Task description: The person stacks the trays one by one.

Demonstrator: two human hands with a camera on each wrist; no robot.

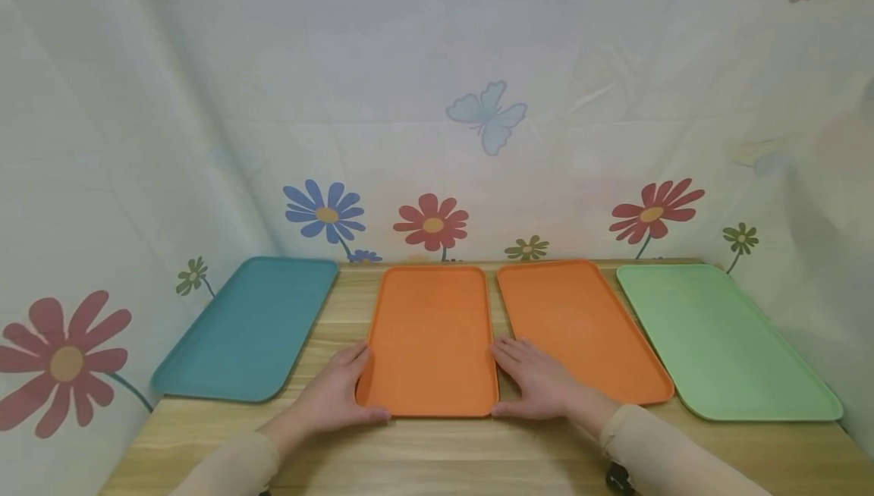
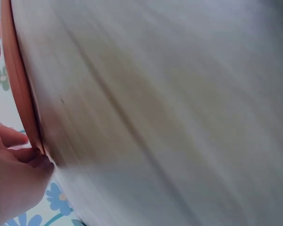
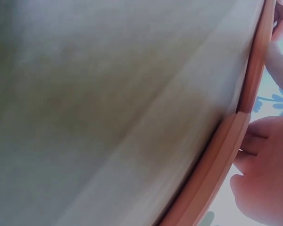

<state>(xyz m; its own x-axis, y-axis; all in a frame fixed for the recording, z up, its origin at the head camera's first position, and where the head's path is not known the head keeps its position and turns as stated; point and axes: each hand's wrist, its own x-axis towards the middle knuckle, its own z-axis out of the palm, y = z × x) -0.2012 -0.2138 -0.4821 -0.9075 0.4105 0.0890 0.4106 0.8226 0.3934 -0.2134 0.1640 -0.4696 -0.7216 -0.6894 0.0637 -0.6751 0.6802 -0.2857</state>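
Note:
A middle orange tray (image 1: 437,337) lies flat on the wooden table between both hands. My left hand (image 1: 334,393) grips its front left corner, fingers along the left rim and thumb at the front edge. At the front right corner my right hand (image 1: 539,382) holds the same tray, fingertips on the right rim and thumb by the corner. A second orange tray (image 1: 580,329) lies angled just right of it, partly behind the right hand. In the left wrist view, the left fingers (image 2: 30,157) bend at the tray's rim.
A teal tray (image 1: 256,329) lies at the left of the wooden table (image 1: 437,458). On the right is a light green tray (image 1: 727,340), close beside the second orange one. A flower-and-butterfly print cloth (image 1: 382,102) hangs behind the table and along its sides.

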